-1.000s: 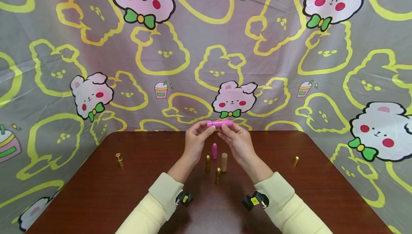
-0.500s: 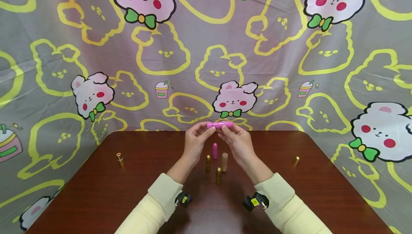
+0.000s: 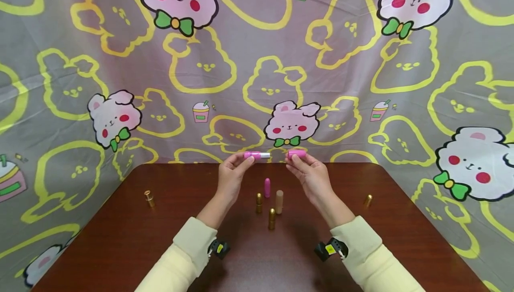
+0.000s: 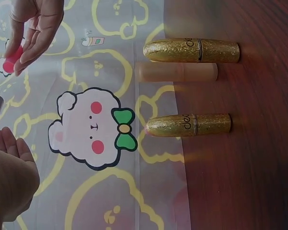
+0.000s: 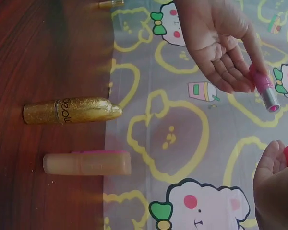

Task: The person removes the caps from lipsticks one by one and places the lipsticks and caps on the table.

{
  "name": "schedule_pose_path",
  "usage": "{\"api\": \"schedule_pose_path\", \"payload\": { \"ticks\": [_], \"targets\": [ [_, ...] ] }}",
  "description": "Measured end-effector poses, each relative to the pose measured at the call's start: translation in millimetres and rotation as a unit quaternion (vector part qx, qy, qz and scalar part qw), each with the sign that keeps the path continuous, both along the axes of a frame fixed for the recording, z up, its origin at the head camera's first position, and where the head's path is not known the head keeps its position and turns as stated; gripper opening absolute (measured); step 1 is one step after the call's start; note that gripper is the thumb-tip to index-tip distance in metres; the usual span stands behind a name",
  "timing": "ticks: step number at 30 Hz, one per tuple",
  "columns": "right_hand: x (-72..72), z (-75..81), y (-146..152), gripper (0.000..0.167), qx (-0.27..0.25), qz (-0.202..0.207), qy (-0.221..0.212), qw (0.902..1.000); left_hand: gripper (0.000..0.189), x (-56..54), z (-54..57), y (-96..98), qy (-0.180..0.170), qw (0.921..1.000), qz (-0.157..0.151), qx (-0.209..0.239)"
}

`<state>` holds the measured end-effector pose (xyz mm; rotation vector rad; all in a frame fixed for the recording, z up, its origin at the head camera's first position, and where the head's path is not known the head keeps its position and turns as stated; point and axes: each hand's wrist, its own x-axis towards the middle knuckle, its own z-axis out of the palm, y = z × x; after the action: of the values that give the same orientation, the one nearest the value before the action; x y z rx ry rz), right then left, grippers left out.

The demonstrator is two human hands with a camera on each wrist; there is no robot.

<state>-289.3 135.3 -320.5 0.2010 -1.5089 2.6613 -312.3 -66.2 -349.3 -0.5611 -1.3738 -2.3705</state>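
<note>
Above the far part of the table, my left hand (image 3: 230,182) pinches the pink base of an uncapped lipstick (image 3: 253,155). Its silver inner tube points right, with a bit of pink visible at the tip in the right wrist view. My right hand (image 3: 314,182) holds the pink lipstick cap (image 3: 297,153) between thumb and fingers, apart from the lipstick. Below the hands stand a pink lipstick (image 3: 267,188), a beige tube (image 3: 279,202) and two gold lipsticks, one farther back (image 3: 259,203) and one nearer (image 3: 272,219), all upright.
On the left of the brown table (image 3: 120,238) stands an uncapped gold lipstick (image 3: 149,199). A small gold cap (image 3: 368,200) is on the right. A cartoon-patterned cloth (image 3: 249,42) hangs behind the table and along its sides.
The cap has come off the pink lipstick. My left hand has moved left with the lipstick and my right hand right with the cap, which leaves a gap between them.
</note>
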Motion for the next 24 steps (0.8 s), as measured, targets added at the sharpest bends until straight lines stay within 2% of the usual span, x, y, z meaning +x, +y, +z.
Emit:
{"api": "schedule_pose_path", "payload": {
  "ticks": [3, 6, 8, 15, 19, 24],
  "targets": [
    [0.2, 0.2, 2, 0.032, 0.019, -0.004, -0.007, 0.9998, 0.006, 0.5, 0.4, -2.9, -0.007, 0.9995, -0.018, 0.026],
    [0.4, 0.3, 5, 0.043, 0.033, -0.012, -0.006, 0.9993, 0.01, 2.4, 3.9, -6.7, -0.029, 0.9987, -0.017, 0.038],
    [0.4, 0.2, 8, 0.039, 0.033, -0.014, -0.005, 0.9993, 0.012, 3.5, 6.3, -9.5, -0.039, 0.9984, -0.014, 0.038],
    [1.3, 0.1, 21, 0.01, 0.039, -0.019, -0.01, 0.999, 0.011, 3.9, 6.7, -19.3, -0.052, 0.9974, -0.02, 0.045],
    [1.3, -0.1, 29, 0.008, 0.037, -0.023, -0.012, 0.999, 0.006, 4.7, 5.8, -24.6, -0.052, 0.997, -0.015, 0.055],
    [1.1, -1.7, 38, 0.01, 0.047, -0.027, -0.023, 0.9983, 0.008, 6.1, 6.6, -31.3, -0.051, 0.9966, -0.015, 0.063]
  ]
}}
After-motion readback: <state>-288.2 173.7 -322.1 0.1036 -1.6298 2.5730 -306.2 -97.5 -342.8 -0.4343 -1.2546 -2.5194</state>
